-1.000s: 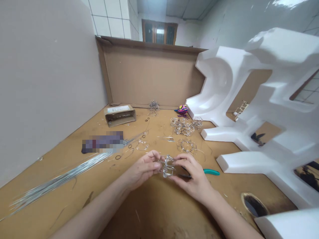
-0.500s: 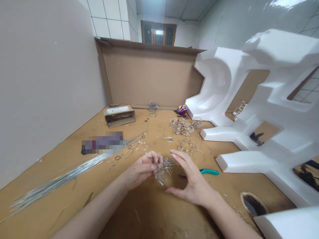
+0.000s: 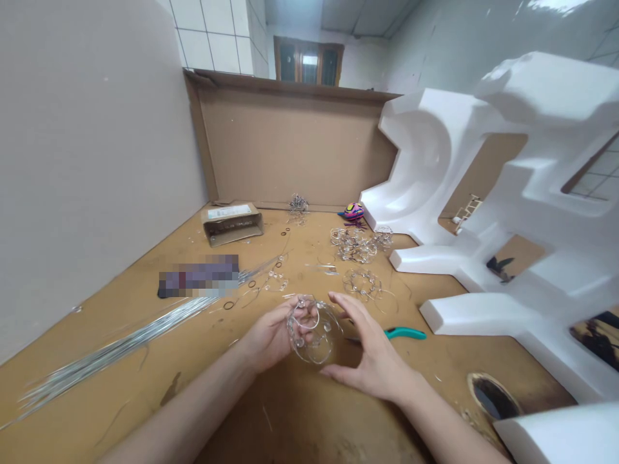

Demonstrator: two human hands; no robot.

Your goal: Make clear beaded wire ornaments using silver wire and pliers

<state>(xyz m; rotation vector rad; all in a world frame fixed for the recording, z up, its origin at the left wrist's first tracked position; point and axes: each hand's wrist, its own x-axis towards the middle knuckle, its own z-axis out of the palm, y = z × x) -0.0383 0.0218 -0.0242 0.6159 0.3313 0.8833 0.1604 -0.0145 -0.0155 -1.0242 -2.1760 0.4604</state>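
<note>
My left hand is closed on a round piece of looped silver wire, held up just above the brown board. My right hand is beside it on the right, fingers stretched out and apart, palm toward the wire piece and not gripping it. Teal-handled pliers lie on the board just beyond my right hand. Another flat wire ring lies a little farther back.
A bundle of straight silver wires lies at the left. A small cardboard box, more wire pieces and a colourful toy sit farther back. Big white foam blocks fill the right. A round hole is in the board.
My right hand let go of the wire piece and opened. My left hand turned the piece so that its round looped face now shows.
</note>
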